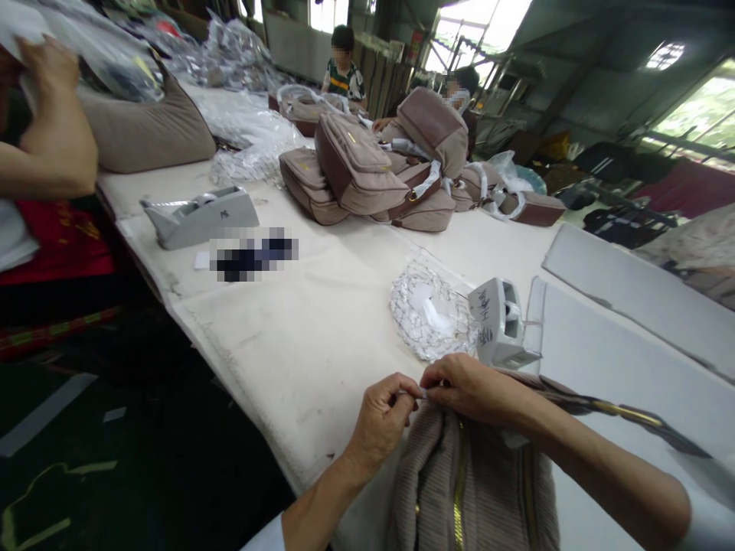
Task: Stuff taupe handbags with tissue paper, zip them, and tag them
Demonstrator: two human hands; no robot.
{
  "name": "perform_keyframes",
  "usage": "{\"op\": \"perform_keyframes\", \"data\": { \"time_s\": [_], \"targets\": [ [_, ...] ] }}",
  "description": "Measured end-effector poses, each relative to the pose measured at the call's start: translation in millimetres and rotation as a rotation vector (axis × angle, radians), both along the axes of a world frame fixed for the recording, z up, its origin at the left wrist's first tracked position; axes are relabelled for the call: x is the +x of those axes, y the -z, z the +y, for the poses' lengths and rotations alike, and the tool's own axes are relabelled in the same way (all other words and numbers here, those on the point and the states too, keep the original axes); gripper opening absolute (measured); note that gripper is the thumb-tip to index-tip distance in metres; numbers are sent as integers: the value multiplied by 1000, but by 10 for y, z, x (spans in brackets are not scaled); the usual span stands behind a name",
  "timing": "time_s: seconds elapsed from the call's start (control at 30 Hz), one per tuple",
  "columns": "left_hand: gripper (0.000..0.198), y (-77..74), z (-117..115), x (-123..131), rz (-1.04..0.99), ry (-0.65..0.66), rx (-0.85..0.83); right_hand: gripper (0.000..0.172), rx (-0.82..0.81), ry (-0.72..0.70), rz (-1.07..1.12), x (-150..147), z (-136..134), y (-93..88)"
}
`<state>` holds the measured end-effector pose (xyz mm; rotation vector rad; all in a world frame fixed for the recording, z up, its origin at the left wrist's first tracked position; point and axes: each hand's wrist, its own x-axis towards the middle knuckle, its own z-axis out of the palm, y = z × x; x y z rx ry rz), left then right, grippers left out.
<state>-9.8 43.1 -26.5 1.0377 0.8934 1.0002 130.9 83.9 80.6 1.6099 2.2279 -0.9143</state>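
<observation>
A taupe ribbed bag (430, 474) with gold zippers stands at the table's near edge, partly under my right forearm. Above its top corner, my left hand (384, 417) pinches one end of a small whitish strip (422, 393). The fingers of my right hand (465, 386) are pressed together at the strip's other end, close against the bag. What the strip is, I cannot make out. Just beyond my hands lie a coil of white string-like loops (428, 314) and a grey tape dispenser (498, 321).
Brown bags (361, 168) are heaped across the table (276, 337). Another tape dispenser (204, 218) stands at left, near a person's arm (51, 130) and a large taupe bag (149, 126). Grey boards (620, 352) lie at right. Two people sit at the far side.
</observation>
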Motion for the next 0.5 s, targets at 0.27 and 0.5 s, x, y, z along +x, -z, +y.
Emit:
{"op": "perform_keyframes", "data": {
  "time_s": [0.27,0.5],
  "targets": [
    [22,-32,55,-118,-81,126,-60,22,48,-165,-326,-151,-64,-31],
    [22,-127,304,-193,224,347,52,24,23,-181,-379,-256,-105,-107]
  ]
}}
